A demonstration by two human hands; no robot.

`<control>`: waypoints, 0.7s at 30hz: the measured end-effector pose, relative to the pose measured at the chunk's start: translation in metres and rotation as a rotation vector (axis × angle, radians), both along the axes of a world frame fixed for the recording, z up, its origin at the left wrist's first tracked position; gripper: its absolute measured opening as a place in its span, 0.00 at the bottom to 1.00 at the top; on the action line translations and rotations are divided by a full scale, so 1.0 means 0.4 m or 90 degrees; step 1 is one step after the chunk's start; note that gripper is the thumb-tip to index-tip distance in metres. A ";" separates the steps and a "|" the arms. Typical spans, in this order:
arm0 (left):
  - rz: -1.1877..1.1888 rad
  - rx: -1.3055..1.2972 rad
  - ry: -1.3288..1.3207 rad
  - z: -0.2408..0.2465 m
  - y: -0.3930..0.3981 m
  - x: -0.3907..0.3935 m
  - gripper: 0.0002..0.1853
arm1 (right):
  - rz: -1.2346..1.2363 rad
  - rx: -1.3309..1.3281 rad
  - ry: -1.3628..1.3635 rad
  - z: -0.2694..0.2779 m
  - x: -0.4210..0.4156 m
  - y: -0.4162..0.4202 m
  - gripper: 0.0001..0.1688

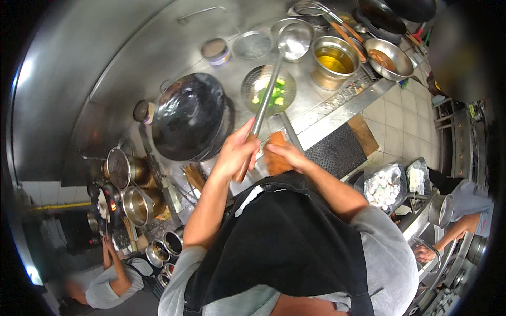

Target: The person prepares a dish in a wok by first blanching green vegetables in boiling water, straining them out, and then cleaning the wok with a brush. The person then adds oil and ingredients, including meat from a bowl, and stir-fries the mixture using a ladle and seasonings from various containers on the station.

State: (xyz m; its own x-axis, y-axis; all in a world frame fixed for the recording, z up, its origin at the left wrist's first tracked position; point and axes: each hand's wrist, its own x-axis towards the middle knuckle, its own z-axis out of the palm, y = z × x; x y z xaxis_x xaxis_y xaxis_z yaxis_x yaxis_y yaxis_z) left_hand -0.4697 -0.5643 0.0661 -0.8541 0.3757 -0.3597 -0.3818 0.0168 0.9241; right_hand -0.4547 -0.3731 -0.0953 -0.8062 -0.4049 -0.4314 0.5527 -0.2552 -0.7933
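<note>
My left hand is closed around the wooden grip of a long steel ladle. The ladle's shaft crosses above a perforated strainer holding green vegetable pieces, and its bowl is at the upper right. An orange-brown cloth, partly blurred, is held in my right hand. The strainer's handle runs down close beside that hand; whether the two touch is unclear. Left of the strainer sits a large black wok with a wet, shiny inside.
A steel pot of yellow oil and a bowl of brown sauce stand at the upper right. Pots and a bamboo brush are at left. One co-worker is at lower left; another's hand is at right.
</note>
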 end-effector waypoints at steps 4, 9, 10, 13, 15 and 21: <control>-0.080 -0.027 -0.009 -0.058 0.235 -0.180 0.41 | -0.209 0.078 -0.049 -0.056 0.139 0.366 0.29; -0.109 -0.105 -0.026 -0.129 0.414 -0.275 0.42 | -0.292 0.331 -0.030 -0.331 0.326 0.684 0.27; -0.107 -0.108 -0.033 -0.138 0.429 -0.280 0.42 | -0.286 0.401 -0.025 -0.385 0.357 0.724 0.27; -0.078 -0.067 -0.085 -0.136 0.444 -0.281 0.42 | -0.195 0.579 -0.090 -0.480 0.435 0.791 0.32; -0.096 0.018 -0.152 -0.145 0.477 -0.305 0.43 | -0.228 0.603 -0.186 -0.690 0.584 0.877 0.34; 0.038 0.212 -0.199 -0.107 0.379 -0.245 0.44 | -0.118 0.505 -0.257 -0.564 0.461 0.788 0.24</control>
